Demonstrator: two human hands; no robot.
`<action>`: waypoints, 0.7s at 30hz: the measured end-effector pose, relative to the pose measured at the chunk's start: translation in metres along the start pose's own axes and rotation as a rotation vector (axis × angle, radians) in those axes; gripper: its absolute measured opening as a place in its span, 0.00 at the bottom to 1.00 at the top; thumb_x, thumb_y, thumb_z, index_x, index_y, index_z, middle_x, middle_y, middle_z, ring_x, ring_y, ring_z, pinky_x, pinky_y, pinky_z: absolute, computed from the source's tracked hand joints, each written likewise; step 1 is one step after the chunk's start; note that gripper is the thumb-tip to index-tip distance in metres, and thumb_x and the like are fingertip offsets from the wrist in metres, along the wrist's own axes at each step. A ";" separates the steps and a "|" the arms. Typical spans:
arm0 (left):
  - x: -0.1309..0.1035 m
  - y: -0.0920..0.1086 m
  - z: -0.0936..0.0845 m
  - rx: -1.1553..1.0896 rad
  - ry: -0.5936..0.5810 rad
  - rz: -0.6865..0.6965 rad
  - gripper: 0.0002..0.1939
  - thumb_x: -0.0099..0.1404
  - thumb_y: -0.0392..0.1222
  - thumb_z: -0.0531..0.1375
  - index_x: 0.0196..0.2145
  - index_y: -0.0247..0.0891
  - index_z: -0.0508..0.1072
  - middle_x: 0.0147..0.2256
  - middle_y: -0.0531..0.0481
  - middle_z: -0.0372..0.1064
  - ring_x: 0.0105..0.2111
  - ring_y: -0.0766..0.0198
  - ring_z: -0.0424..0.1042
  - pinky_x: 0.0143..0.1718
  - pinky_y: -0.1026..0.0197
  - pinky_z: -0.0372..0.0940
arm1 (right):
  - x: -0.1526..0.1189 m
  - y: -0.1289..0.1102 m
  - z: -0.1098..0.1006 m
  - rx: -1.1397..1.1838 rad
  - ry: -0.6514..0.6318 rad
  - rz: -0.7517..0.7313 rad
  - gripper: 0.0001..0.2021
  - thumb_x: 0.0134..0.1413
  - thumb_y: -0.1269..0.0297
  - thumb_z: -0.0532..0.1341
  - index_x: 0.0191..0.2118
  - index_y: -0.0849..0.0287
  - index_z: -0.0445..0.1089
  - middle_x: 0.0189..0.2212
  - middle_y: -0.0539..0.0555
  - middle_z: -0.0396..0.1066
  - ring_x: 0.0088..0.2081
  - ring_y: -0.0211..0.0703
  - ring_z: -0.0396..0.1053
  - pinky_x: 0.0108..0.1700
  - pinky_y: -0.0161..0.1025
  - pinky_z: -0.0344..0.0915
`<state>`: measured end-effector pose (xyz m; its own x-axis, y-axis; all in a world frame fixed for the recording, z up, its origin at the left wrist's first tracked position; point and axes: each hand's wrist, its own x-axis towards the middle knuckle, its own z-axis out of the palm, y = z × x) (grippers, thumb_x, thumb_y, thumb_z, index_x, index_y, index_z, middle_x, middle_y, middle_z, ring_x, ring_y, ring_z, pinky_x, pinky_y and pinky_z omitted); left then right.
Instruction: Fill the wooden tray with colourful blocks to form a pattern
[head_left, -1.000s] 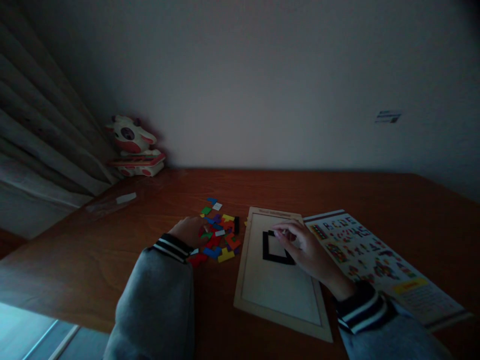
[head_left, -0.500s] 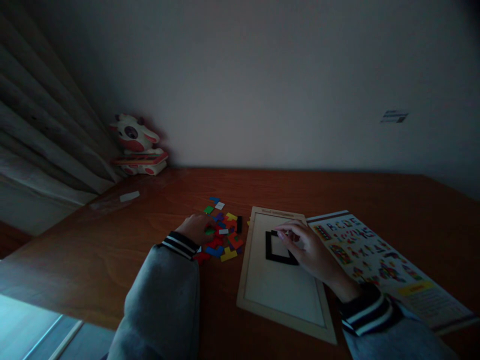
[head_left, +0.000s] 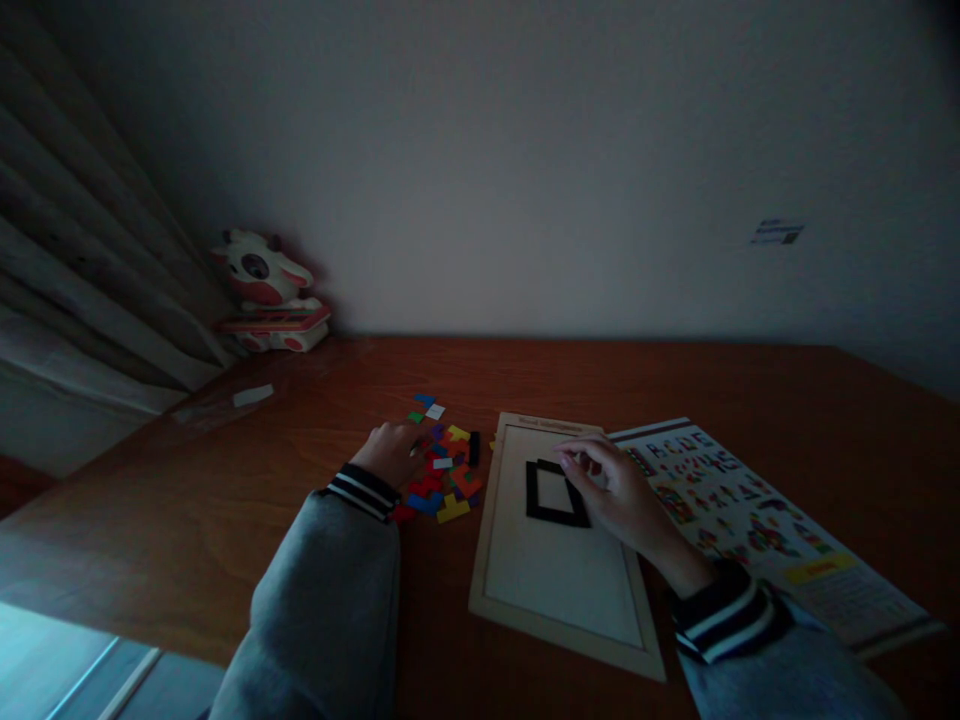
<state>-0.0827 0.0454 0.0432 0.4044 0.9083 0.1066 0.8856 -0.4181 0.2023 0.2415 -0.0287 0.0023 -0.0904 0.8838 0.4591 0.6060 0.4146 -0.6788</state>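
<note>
My left hand (head_left: 390, 452) reaches over a pile of coloured puzzle pieces (head_left: 451, 508), its fingers curled down at the pile's left edge. The fingertips are partly hidden, so I cannot make out what they hold. Above a wooden-framed white board (head_left: 555, 590) is my right hand (head_left: 611, 490), with thumb and fingertips drawn together. Any small thing in that pinch is hidden. Black pieces (head_left: 556, 517) lie on the board as a four-sided outline, its upper right corner close to my right fingertips. Another black piece (head_left: 474, 448) lies upright at the pile's right side.
A printed pattern sheet (head_left: 750, 520) lies right of the board, partly under my right forearm. At the back left stands a cow-shaped toy (head_left: 270, 290) near a curtain (head_left: 90, 270). A pale strip (head_left: 253, 396) is on the brown tabletop (head_left: 360, 380).
A green piece by my left fingers is out of sight now, and that hand has shifted slightly. My right hand has drawn back a little, baring more of the black outline's right side.
</note>
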 end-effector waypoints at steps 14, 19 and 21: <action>-0.002 0.093 0.041 -0.487 0.437 0.707 0.07 0.70 0.37 0.58 0.39 0.39 0.77 0.38 0.48 0.78 0.38 0.63 0.77 0.43 0.60 0.73 | 0.000 -0.008 -0.002 0.301 -0.216 0.180 0.16 0.62 0.50 0.58 0.48 0.52 0.74 0.45 0.54 0.78 0.47 0.49 0.75 0.48 0.43 0.71; -0.001 0.101 0.048 -0.548 0.418 0.723 0.05 0.69 0.37 0.60 0.37 0.38 0.77 0.40 0.45 0.78 0.39 0.61 0.78 0.42 0.61 0.75 | 0.000 -0.006 -0.001 0.356 -0.269 0.195 0.15 0.61 0.49 0.59 0.46 0.52 0.75 0.43 0.54 0.79 0.46 0.50 0.76 0.49 0.44 0.71; 0.000 0.101 0.049 -0.527 0.422 0.713 0.04 0.68 0.37 0.61 0.36 0.37 0.77 0.41 0.44 0.78 0.39 0.60 0.78 0.41 0.59 0.75 | -0.001 -0.004 -0.003 0.357 -0.273 0.201 0.15 0.61 0.49 0.60 0.43 0.52 0.75 0.41 0.53 0.79 0.43 0.49 0.76 0.47 0.44 0.72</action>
